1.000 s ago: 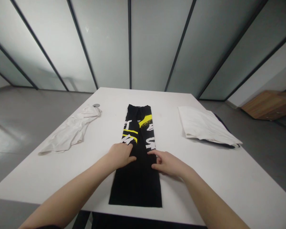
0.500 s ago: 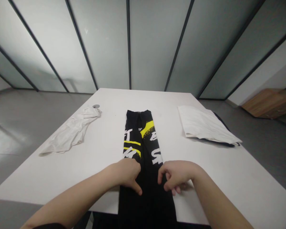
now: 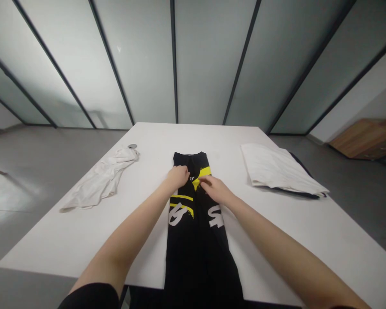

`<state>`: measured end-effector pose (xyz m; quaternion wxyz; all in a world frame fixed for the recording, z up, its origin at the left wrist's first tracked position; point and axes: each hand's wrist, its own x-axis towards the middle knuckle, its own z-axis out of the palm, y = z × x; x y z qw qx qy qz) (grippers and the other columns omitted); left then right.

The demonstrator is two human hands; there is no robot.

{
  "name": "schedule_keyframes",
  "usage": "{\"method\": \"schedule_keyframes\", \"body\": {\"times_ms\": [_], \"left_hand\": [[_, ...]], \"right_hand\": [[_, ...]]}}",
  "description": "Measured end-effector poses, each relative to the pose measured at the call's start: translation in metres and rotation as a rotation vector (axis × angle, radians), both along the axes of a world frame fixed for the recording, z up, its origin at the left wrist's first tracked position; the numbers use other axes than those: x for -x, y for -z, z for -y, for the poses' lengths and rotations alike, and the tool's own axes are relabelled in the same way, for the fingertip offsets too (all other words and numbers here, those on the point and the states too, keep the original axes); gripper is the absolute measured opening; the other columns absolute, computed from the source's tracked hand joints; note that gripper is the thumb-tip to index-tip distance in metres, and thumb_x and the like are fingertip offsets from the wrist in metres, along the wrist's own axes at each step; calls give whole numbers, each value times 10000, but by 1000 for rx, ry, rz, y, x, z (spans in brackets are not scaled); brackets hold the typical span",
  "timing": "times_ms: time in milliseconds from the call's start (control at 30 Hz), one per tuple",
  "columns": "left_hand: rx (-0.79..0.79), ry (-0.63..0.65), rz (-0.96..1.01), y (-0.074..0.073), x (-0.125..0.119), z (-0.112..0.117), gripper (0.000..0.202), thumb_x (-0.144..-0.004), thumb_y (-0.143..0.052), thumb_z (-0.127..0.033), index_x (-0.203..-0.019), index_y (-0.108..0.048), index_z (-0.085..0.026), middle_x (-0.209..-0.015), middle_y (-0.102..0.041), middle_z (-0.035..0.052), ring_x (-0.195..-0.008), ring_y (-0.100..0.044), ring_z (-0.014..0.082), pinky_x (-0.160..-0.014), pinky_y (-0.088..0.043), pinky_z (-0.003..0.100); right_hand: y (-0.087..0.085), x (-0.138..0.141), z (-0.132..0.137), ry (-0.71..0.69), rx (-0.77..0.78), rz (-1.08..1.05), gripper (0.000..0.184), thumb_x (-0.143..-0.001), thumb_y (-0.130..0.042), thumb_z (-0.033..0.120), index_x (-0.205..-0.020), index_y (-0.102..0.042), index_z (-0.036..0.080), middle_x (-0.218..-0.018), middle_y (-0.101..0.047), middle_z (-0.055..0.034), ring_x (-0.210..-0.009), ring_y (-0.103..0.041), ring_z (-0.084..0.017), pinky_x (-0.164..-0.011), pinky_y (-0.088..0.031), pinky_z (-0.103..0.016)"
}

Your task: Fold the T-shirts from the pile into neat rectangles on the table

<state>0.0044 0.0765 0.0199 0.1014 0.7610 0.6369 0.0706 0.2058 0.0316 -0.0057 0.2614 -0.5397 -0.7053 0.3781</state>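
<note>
Black trousers [image 3: 197, 240] with yellow bands and white lettering lie lengthwise before me, waistband at the far end, legs running over the near table edge. On the upper left part of the trousers rests my left hand [image 3: 179, 175], its back towards me and its bent fingers mostly hidden. My right hand [image 3: 215, 188] lies on the opposite side by the yellow patch, fingers loosely extended inward and touching the cloth. No fold of fabric shows gripped in it.
A crumpled white garment [image 3: 103, 180] lies along the left side of the white table [image 3: 154, 133], beside a small grey disc [image 3: 132, 146]. On the right is a folded white garment [image 3: 276, 167] over dark cloth. Frosted glass panels [image 3: 202, 60] stand behind.
Both hands have moved forward along the trousers, from the thigh area up to just below the waistband. The trousers stay nearly in place; the view has shifted slightly.
</note>
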Motion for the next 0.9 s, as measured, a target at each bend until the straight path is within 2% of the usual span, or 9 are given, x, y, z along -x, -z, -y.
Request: {"method": "schedule_keyframes", "body": {"times_ms": [67, 100, 167, 267, 367, 567, 700, 800, 900], "left_hand": [[-21, -76, -48, 9, -9, -13, 320, -1051, -550, -348, -1198, -735, -132, -1282, -732, 233, -1296, -653, 361, -1040, -516, 422], [-22, -122, -47, 12, -13, -19, 376, -1041, -582, -394, -1250, -716, -112, -1305, -719, 256, -1330, -634, 380, -1050, -519, 438], [3, -215, -14, 16, -18, -31, 495, -1019, -622, -469, -1316, -685, -79, -1308, -715, 287, -1332, -638, 400, -1044, -531, 454], [56, -305, 49, 21, -22, -46, 434, -1042, -572, -408, -1279, -722, -78, -1271, -737, 293, -1252, -702, 384, -1000, -551, 429], [23, -320, 110, 26, -21, -52, 377, -1058, -523, -345, -1232, -758, -108, -1244, -754, 272, -1208, -725, 360, -982, -548, 416], [-64, -249, 119, 31, -14, -51, 433, -1100, -427, -429, -1168, -784, -193, -1272, -759, 191, -1283, -645, 356, -1055, -500, 444], [-135, -385, 149, 25, 4, -56, 419, -1071, -460, -322, -1359, -684, -117, -1432, -661, 244, -1366, -586, 371, -1115, -449, 449], [51, -484, 374, 21, 24, -63, 362, -1015, -568, -281, -1272, -693, -59, -1310, -715, 279, -1301, -649, 357, -1056, -488, 398], [267, -493, 608, 18, 40, -69, 286, -1023, -586, -336, -1031, -738, -94, -953, -781, 208, -957, -760, 293, -802, -567, 339]], "right_hand": [[1, 9, -22, -15, -169, 231, 329, -1029, -560, 174, -1305, -739, 177, -1362, -713, -147, -1289, -651, -248, -1127, -485, -366], [1, 13, -32, -8, -191, 334, 331, -1032, -556, 167, -1305, -744, 172, -1379, -704, -155, -1308, -639, -256, -1136, -466, -361], [0, 21, -50, 21, -150, 480, 312, -1056, -539, 201, -1276, -759, 185, -1364, -712, -157, -1264, -662, -267, -1081, -482, -349], [0, 29, -68, 58, -87, 556, 286, -1077, -517, 255, -1166, -785, 216, -1248, -763, -131, -1156, -700, -275, -977, -505, -341], [3, 34, -73, 88, -79, 566, 284, -1074, -505, 255, -1133, -781, 225, -1200, -777, -129, -1120, -703, -287, -935, -506, -353], [14, 31, -72, 129, -137, 426, 305, -1061, -515, 256, -1218, -776, 255, -1257, -745, -113, -1146, -690, -264, -1000, -500, -354], [15, 15, -83, 290, -176, 206, 380, -1054, -505, 215, -1379, -701, 189, -1376, -697, -137, -1242, -657, -237, -1071, -476, -306], [10, 0, -90, 418, 46, 108, 450, -1051, -556, 292, -1475, -607, 152, -1257, -727, -164, -995, -725, -244, -855, -552, -309], [3, -15, -90, 377, 247, 70, 328, -1053, -592, 372, -1253, -697, 134, -818, -702, -71, -562, -590, -161, -534, -452, -272]]}}
